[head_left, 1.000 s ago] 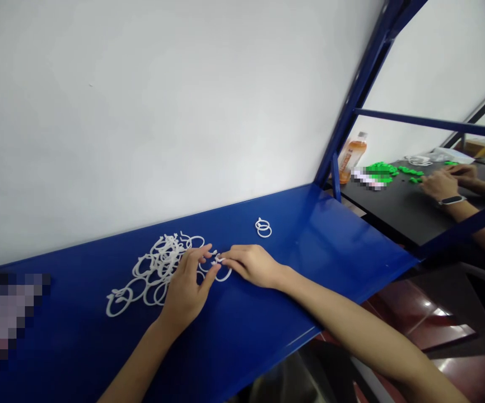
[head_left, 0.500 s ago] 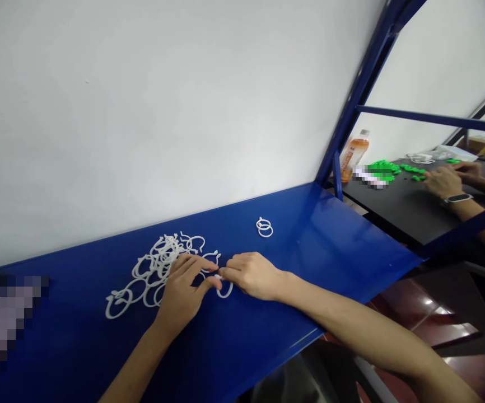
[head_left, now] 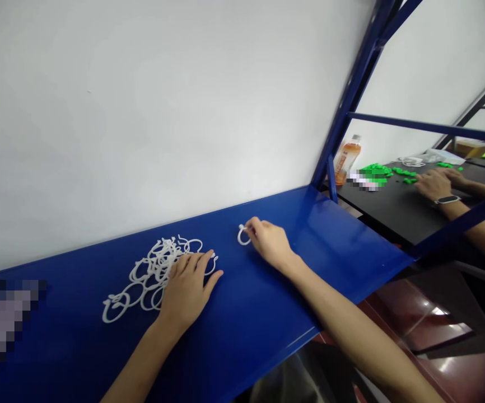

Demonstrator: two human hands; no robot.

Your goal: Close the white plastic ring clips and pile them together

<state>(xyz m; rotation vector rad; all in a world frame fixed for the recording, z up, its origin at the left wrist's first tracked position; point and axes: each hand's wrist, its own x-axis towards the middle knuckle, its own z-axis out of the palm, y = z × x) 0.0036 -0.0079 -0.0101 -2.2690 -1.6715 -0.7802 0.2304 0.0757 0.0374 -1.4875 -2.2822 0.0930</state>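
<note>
My right hand pinches a white plastic ring between thumb and fingers, out over the right part of the blue tabletop. The ring hangs from the fingertips at their left side. Two similar rings seen there before are now hidden by this hand. At the left, my left hand rests with fingers spread on the near right side of a tangled pile of white rings. These rings are thin and have small tabs at their ends. Part of the pile lies hidden under that hand.
Behind the blue table rises a white wall. A blue metal frame stands at the right. Beyond it, another person's hands are at a black table with green pieces and an orange drink bottle.
My right hand has moved away from my left, up and right, carrying a ring. My left hand has let go of that ring and spread its fingers by the pile.
</note>
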